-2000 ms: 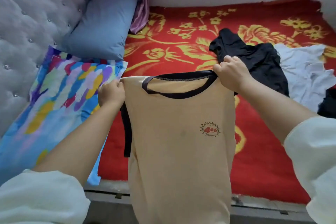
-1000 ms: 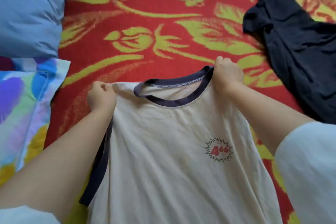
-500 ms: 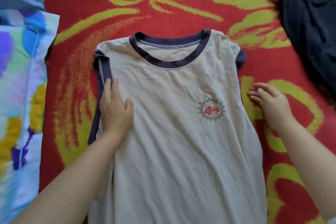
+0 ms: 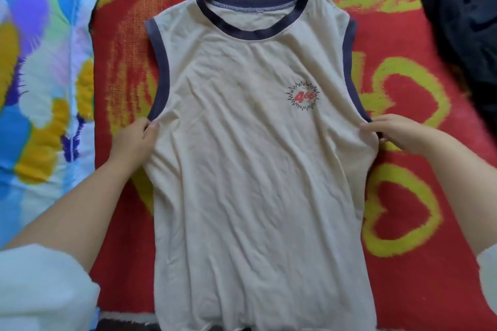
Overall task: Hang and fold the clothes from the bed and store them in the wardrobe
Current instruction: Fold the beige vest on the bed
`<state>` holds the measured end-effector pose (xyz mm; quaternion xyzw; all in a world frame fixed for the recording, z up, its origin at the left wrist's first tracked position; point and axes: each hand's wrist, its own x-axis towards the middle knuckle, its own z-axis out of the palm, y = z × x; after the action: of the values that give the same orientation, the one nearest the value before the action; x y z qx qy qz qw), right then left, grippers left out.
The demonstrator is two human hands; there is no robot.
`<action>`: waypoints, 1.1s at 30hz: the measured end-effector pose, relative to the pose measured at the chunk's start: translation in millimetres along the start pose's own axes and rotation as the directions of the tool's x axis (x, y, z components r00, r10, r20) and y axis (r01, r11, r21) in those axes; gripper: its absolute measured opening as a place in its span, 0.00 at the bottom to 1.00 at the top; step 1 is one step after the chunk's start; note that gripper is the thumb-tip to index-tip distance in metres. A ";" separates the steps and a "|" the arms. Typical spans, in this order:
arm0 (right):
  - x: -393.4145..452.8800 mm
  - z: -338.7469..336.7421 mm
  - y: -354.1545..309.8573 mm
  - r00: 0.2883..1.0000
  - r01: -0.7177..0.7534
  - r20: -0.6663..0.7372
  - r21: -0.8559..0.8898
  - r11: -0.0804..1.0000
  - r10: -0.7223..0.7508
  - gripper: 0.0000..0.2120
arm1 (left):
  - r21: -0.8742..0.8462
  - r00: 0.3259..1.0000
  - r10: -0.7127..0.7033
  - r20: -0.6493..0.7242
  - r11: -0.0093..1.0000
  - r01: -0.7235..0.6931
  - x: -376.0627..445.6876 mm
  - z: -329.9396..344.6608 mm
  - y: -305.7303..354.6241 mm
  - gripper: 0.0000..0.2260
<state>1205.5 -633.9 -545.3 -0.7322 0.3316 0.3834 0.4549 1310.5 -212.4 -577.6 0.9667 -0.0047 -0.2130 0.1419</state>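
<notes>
The shirt (image 4: 258,169) lies flat, face up on the bed (image 4: 403,196), collar far and hem near, long axis running near-to-far between my left hand (image 4: 134,140) and right hand (image 4: 395,134), each grip pinching an armhole's lower edge.

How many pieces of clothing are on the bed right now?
2: a beige sleeveless shirt spread flat in the middle, and a dark garment at the top right, partly cut off. More may lie out of view.
</notes>
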 end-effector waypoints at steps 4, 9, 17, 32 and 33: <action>12.9 -16.3 8.5 0.953 -0.098 -0.296 -0.511 0.854 -0.068 0.20 | 0.480 0.997 0.053 0.059 0.874 -0.075 18.2 -7.7 -12.1 0.16; 33.6 -8.3 33.0 0.835 -0.186 -0.510 -0.615 0.766 -0.206 0.14 | 0.460 0.996 0.010 -0.085 0.887 0.031 13.4 11.0 -16.3 0.13; 23.0 19.5 60.1 0.613 -0.085 -0.753 -0.364 0.927 -0.239 0.19 | 0.160 0.935 -0.199 -0.293 0.954 0.253 -16.2 42.2 -15.2 0.23; -103.3 215.7 176.7 0.827 0.133 -0.312 -0.699 0.702 -0.468 0.24 | 0.285 0.954 -0.052 0.296 0.958 -0.036 -282.0 126.2 -26.5 0.31; -110.0 223.2 181.0 0.857 0.137 -0.250 -0.733 0.667 -0.450 0.25 | 0.337 0.931 -0.045 0.363 0.938 -0.086 -288.0 125.6 -31.3 0.34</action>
<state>943.1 -479.7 -590.2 -0.9556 0.1260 0.2356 0.1244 995.1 -196.6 -577.2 0.9197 -0.0785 -0.3834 -0.0318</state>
